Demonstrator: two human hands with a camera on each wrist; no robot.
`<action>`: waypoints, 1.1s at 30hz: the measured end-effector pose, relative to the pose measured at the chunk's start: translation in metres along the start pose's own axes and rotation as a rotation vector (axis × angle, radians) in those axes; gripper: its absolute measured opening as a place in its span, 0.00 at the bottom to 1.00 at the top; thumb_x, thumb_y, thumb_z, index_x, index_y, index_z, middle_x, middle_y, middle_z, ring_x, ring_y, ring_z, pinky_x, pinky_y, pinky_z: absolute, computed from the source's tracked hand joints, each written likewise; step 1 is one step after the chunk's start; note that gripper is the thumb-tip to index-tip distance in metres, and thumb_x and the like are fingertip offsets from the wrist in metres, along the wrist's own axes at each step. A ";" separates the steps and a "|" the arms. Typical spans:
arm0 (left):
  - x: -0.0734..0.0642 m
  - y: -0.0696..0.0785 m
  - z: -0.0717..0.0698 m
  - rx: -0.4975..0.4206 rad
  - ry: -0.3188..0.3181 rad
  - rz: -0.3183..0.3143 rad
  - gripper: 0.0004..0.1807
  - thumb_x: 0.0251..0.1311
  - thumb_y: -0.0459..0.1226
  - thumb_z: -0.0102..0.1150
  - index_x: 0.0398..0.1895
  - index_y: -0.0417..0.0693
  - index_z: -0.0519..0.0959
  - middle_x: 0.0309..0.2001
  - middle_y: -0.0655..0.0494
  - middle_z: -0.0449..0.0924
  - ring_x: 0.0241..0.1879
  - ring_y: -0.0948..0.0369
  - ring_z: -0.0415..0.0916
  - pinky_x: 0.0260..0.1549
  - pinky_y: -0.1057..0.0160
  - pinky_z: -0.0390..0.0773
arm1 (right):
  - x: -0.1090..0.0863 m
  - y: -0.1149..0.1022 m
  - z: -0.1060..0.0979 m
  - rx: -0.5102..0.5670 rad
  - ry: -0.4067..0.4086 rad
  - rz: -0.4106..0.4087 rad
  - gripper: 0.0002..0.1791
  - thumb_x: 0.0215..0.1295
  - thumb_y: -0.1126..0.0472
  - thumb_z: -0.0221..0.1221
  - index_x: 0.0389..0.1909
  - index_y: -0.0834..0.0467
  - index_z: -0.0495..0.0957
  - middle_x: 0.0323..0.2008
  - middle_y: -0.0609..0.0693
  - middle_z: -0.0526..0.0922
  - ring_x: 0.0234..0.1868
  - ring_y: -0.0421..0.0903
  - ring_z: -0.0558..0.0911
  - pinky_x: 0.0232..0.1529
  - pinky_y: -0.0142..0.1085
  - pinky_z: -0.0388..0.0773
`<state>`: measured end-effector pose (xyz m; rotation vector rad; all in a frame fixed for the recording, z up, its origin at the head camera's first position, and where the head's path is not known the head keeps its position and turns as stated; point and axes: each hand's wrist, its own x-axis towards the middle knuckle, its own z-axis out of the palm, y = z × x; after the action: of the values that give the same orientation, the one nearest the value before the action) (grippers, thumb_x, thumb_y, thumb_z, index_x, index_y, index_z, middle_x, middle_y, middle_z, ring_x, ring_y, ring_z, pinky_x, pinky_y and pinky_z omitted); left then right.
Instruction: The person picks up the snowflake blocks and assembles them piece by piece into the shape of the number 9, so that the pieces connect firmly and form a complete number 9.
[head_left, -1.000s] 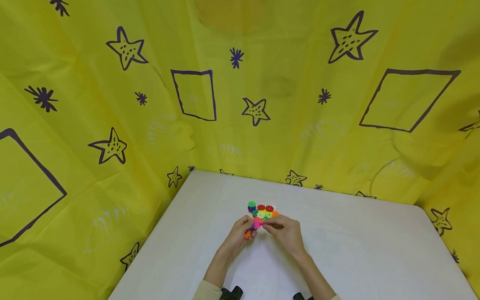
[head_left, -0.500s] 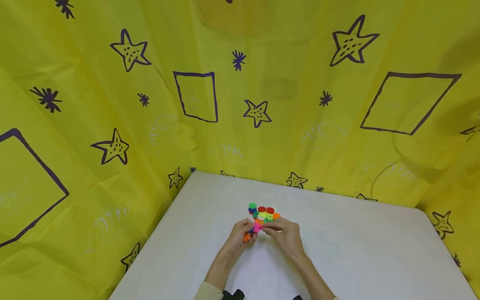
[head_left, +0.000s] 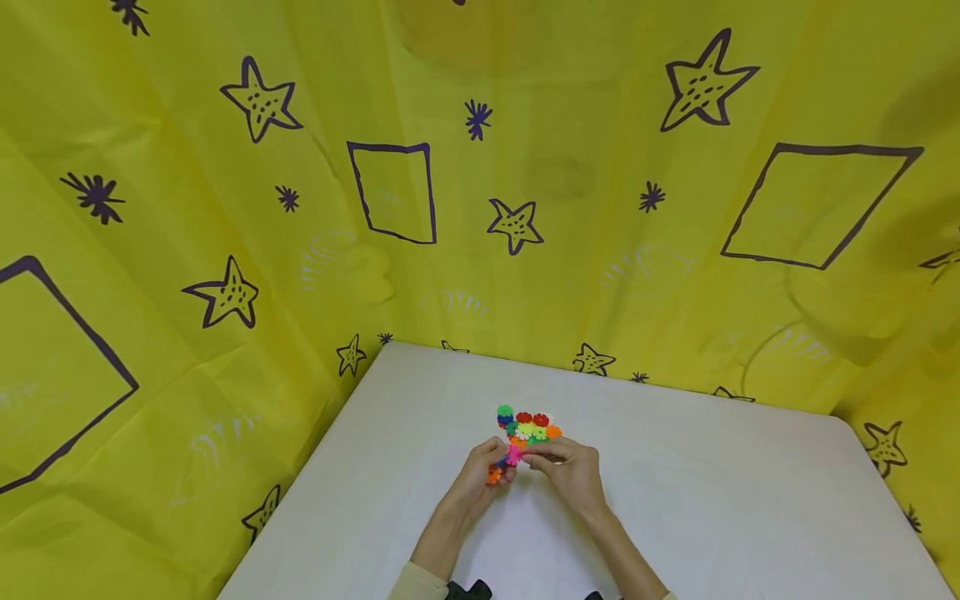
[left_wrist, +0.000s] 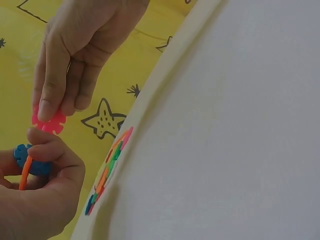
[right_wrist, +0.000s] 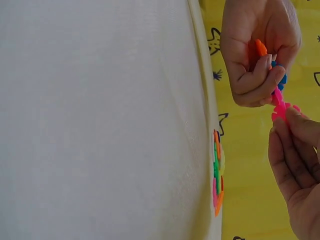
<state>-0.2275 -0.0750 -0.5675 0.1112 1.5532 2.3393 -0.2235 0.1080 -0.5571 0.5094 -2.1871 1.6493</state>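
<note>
In the head view both hands meet over the middle of the white table. My left hand [head_left: 474,477] grips a small chain of notched plastic interlocking discs, with an orange disc [head_left: 494,475] and a blue disc [left_wrist: 41,167] showing among its fingers. Between thumb and fingers, my right hand [head_left: 573,473] pinches a bright pink disc [left_wrist: 48,121] at the edge. That pink disc sits right at the left fingertips; in the right wrist view, more pink [right_wrist: 278,95] shows between it and the blue. Part of the chain is hidden in the left hand.
Just beyond the hands, a flat cluster of loose discs [head_left: 531,430] in red, green, yellow, white and orange lies on the white tabletop [head_left: 712,483]. Yellow cloth [head_left: 450,275] printed with stars hangs round the table's back and sides.
The head view shifts slightly. Both hands stay almost in place with the pink disc between them, the right fingertips moving only a little against it.
</note>
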 end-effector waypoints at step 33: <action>0.006 0.002 -0.005 0.112 0.023 -0.012 0.18 0.77 0.41 0.53 0.49 0.32 0.81 0.28 0.56 0.76 0.29 0.65 0.72 0.30 0.73 0.75 | 0.038 0.027 -0.018 -0.551 -0.195 0.245 0.16 0.56 0.64 0.77 0.46 0.60 0.89 0.37 0.53 0.85 0.34 0.45 0.81 0.36 0.42 0.79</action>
<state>-0.2346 -0.0788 -0.5685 0.1013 1.6910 2.2516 -0.2681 0.1298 -0.5566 0.2589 -2.7957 1.0471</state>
